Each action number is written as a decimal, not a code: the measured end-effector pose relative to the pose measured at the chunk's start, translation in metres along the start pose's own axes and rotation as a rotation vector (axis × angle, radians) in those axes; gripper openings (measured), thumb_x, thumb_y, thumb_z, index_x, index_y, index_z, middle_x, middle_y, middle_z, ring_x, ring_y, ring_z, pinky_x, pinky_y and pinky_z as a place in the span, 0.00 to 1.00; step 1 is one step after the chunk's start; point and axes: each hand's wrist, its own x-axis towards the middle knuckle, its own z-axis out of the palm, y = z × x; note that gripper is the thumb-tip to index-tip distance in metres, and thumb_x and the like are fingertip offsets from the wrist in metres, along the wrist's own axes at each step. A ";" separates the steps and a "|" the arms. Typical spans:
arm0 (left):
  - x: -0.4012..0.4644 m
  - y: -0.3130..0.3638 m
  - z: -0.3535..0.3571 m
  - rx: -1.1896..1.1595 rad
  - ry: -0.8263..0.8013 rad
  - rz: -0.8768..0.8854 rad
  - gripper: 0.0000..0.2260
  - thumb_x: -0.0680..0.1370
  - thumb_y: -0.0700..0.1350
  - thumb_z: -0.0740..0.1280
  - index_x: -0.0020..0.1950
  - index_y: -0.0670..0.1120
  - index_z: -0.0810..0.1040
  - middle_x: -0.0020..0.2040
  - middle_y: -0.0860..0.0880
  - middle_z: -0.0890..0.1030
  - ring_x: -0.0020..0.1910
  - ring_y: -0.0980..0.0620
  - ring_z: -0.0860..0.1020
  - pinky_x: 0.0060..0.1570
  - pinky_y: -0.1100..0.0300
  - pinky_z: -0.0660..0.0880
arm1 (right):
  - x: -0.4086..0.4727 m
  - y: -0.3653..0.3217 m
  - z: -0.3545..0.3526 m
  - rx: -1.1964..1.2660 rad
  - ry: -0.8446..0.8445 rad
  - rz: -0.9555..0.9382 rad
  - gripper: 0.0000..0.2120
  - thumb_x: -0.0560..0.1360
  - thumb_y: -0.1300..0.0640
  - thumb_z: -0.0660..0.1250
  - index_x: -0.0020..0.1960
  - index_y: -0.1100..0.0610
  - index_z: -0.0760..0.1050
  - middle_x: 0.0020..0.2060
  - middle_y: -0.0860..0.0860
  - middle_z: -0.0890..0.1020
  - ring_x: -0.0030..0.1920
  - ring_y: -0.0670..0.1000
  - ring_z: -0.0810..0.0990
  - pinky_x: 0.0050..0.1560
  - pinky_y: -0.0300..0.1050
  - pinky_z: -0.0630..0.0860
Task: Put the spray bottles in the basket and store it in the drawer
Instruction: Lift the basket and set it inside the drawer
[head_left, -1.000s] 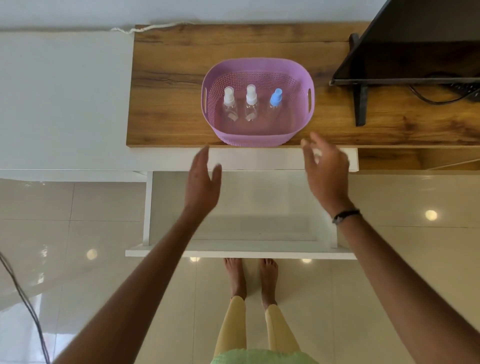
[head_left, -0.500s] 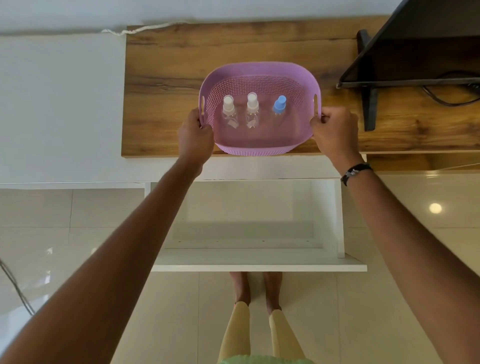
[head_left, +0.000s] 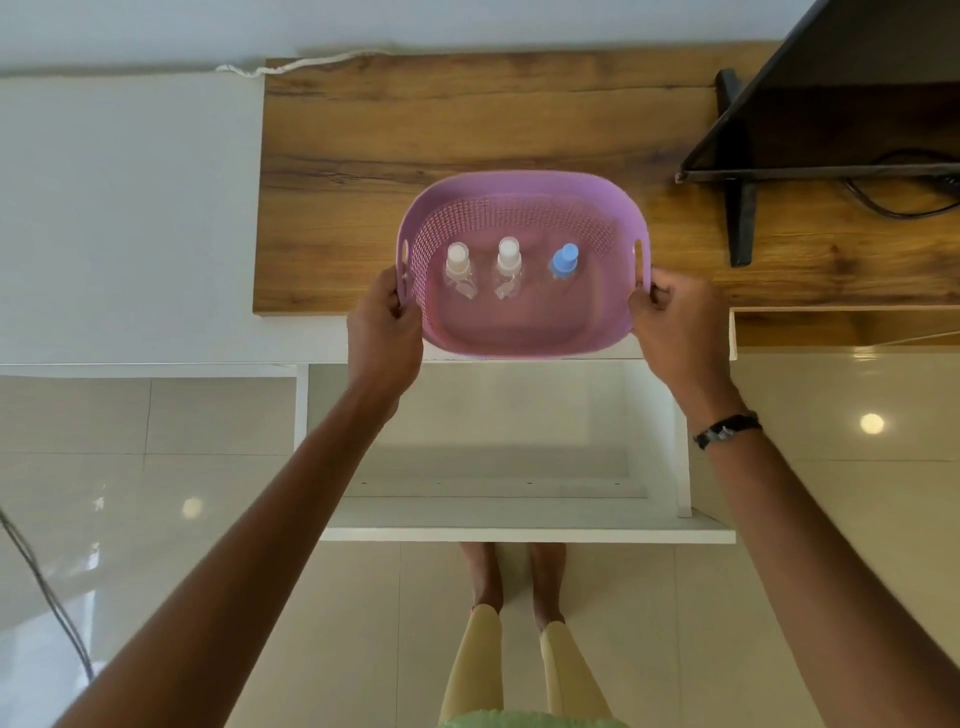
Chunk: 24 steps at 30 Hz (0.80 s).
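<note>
A purple perforated basket is held over the front edge of the wooden cabinet top. Three spray bottles stand upright in a row inside it: two clear ones with white caps and one with a blue cap. My left hand grips the basket's left rim by the handle slot. My right hand grips the right rim the same way. Below the basket, a white drawer stands pulled out, its inside bare.
A dark monitor on a black stand sits at the right of the cabinet top, with a black cable behind it. A white cord runs along the back edge. My feet stand on glossy tiles just before the drawer front.
Both hands went from open in the air to closed on the basket's sides. The basket has since shifted toward me, its front now hanging past the cabinet edge.
</note>
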 end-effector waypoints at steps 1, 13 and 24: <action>-0.011 -0.001 -0.003 0.007 -0.002 0.005 0.08 0.80 0.41 0.60 0.52 0.52 0.77 0.48 0.46 0.83 0.49 0.42 0.81 0.48 0.45 0.79 | -0.011 -0.001 -0.003 -0.002 -0.002 0.002 0.12 0.74 0.66 0.63 0.32 0.64 0.73 0.24 0.54 0.72 0.25 0.48 0.65 0.24 0.28 0.60; -0.124 -0.055 -0.022 -0.025 -0.060 0.018 0.15 0.81 0.40 0.59 0.54 0.62 0.74 0.46 0.56 0.82 0.47 0.52 0.82 0.46 0.54 0.81 | -0.136 0.017 -0.021 -0.035 -0.070 0.051 0.07 0.77 0.61 0.65 0.50 0.63 0.80 0.30 0.60 0.82 0.27 0.57 0.78 0.25 0.45 0.75; -0.117 -0.120 0.019 0.001 -0.031 -0.180 0.09 0.81 0.41 0.59 0.58 0.46 0.76 0.46 0.51 0.82 0.47 0.49 0.81 0.43 0.56 0.80 | -0.156 0.081 0.030 0.021 -0.090 0.199 0.09 0.77 0.66 0.62 0.39 0.62 0.77 0.24 0.58 0.75 0.24 0.52 0.63 0.27 0.39 0.60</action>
